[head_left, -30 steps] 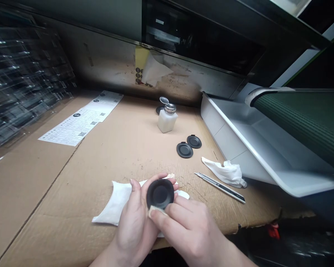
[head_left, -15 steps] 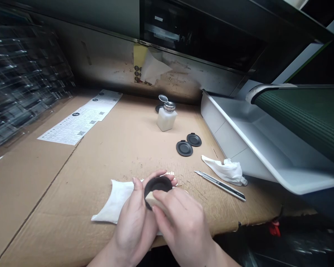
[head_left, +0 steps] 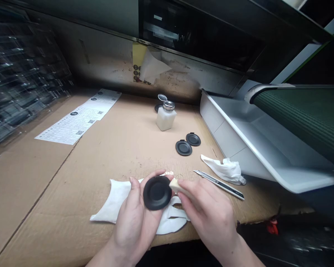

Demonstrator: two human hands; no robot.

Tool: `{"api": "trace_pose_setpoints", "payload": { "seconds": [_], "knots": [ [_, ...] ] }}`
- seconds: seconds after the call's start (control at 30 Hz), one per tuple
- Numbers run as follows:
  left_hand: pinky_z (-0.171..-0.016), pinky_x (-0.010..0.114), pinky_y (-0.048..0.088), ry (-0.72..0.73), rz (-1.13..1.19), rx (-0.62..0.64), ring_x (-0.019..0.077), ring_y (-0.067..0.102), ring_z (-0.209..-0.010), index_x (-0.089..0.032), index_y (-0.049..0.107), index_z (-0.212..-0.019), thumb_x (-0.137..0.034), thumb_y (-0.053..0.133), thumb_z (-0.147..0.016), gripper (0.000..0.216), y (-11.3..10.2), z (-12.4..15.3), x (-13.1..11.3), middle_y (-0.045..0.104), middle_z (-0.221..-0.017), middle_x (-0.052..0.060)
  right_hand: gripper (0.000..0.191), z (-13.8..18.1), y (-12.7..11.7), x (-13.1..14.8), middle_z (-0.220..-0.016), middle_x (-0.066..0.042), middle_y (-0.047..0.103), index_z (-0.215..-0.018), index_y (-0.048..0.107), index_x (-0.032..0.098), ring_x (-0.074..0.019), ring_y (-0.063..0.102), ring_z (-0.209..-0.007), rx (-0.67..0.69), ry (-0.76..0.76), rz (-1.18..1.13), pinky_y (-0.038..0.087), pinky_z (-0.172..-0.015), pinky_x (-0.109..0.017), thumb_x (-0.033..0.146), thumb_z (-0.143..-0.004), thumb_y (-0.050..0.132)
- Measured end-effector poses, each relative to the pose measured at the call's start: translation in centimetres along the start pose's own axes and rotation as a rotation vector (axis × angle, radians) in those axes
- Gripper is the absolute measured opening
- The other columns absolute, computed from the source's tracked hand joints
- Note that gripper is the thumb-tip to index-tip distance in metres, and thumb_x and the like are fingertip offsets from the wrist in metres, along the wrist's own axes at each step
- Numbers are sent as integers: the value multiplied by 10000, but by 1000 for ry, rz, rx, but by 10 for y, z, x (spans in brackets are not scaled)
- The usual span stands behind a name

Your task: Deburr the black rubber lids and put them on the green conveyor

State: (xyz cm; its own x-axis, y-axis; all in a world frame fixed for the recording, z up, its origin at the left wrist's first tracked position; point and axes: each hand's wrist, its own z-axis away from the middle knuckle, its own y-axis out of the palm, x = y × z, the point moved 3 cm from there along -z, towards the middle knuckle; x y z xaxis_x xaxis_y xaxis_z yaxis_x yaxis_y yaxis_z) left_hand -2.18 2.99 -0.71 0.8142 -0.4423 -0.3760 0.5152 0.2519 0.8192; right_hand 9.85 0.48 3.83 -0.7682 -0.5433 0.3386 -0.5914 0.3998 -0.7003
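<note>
My left hand (head_left: 136,218) holds a round black lid (head_left: 157,193) on its palm and fingers, with the dished side facing up. Pinched between the thumb and fingers of my right hand (head_left: 208,211) is a small cream-coloured block (head_left: 177,185), perhaps an eraser or sponge. The block is just off the lid's right edge; whether they touch I cannot tell. Under both hands lies a white cloth (head_left: 114,202), partly hidden by them. A box cutter (head_left: 219,184) rests on the cardboard beyond my right hand.
Two more black lids (head_left: 184,147) lie near a pump-top bottle (head_left: 166,116). A crumpled white cloth (head_left: 224,170) sits beside a white tray (head_left: 239,148) at the right. Printed label sheets (head_left: 64,128) lie at the left, near stacked clear plastic cases (head_left: 22,74).
My right hand has moved to the right with the block, off the lid's face. The lid is uncovered now and more of the white cloth shows. My left hand has stayed nearly still.
</note>
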Motion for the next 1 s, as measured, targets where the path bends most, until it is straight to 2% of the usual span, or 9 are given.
{"api": "trace_pose_setpoints", "payload": {
  "seconds": [0.07, 0.2, 0.37, 0.43, 0.53, 0.63, 0.7, 0.87, 1.0],
  "knots": [
    [-925, 368, 399, -15, -1, -4, 256, 561, -1035, -123, 630, -993, -513, 336, -864, 505, -1, 0, 1, 658, -1022, 127, 202, -2, 1, 2, -697, -26, 600, -1006, 598, 145, -126, 515, -625, -11, -36, 35, 427, -586, -255, 98, -814, 556],
    [-930, 375, 395, -43, -24, -11, 265, 573, -1009, -125, 628, -1022, -560, 346, -839, 550, -2, 0, 2, 659, -1027, 134, 194, -7, 22, 18, -651, -20, 587, -1004, 601, 133, -144, 485, -599, 22, -192, 35, 388, -536, -275, 131, -820, 538],
    [-988, 328, 345, 10, -15, 42, 219, 543, -1062, -153, 659, -834, -470, 346, -880, 448, -2, 0, 1, 659, -1030, 76, 147, -22, 38, 15, -733, -29, 620, -956, 603, 135, -139, 500, -644, -39, -133, 102, 386, -558, -266, 133, -835, 519],
    [-1003, 336, 333, 8, -6, 37, 223, 535, -1078, -160, 659, -827, -480, 355, -874, 444, -3, 1, 1, 658, -1038, 71, 160, -23, 38, 15, -753, -36, 617, -971, 597, 132, -139, 513, -677, -12, -126, 68, 394, -577, -260, 133, -846, 498],
    [-995, 377, 347, -27, -19, -4, 262, 541, -1073, -140, 644, -983, -569, 378, -826, 528, -4, 2, 1, 662, -1037, 112, 198, -12, 31, 21, -683, -35, 576, -1003, 592, 106, -146, 507, -659, 84, -222, 3, 402, -572, -268, 117, -839, 480],
    [-965, 400, 381, -31, -48, -38, 281, 563, -1042, -99, 625, -1036, -564, 374, -828, 568, -4, 1, 1, 664, -1029, 155, 170, 2, 17, 16, -621, -18, 546, -956, 605, 106, -137, 485, -601, 170, -291, -23, 390, -529, -265, 104, -829, 493],
    [-952, 404, 396, -16, -44, -32, 283, 559, -1059, -94, 622, -1038, -539, 365, -844, 549, -3, -1, 1, 663, -1037, 167, 154, 6, 4, 0, -650, -15, 574, -962, 603, 131, -129, 505, -610, 170, -218, -34, 408, -538, -254, 115, -832, 521],
    [-977, 425, 382, 30, -55, 46, 293, 498, -1154, -101, 619, -1038, -541, 358, -847, 546, -2, -1, 2, 648, -1083, 182, 173, 3, -22, -35, -841, -21, 644, -968, 590, 181, -126, 588, -755, -38, 76, -35, 473, -700, -248, 127, -805, 591],
    [-1025, 375, 337, 117, -154, 122, 264, 451, -1203, -127, 614, -1048, -568, 294, -849, 580, 0, 2, 3, 637, -1112, 142, 190, 3, -15, -28, -813, -25, 643, -978, 604, 182, -130, 573, -725, -54, 68, -26, 471, -666, -262, 112, -802, 594]
  ]
}}
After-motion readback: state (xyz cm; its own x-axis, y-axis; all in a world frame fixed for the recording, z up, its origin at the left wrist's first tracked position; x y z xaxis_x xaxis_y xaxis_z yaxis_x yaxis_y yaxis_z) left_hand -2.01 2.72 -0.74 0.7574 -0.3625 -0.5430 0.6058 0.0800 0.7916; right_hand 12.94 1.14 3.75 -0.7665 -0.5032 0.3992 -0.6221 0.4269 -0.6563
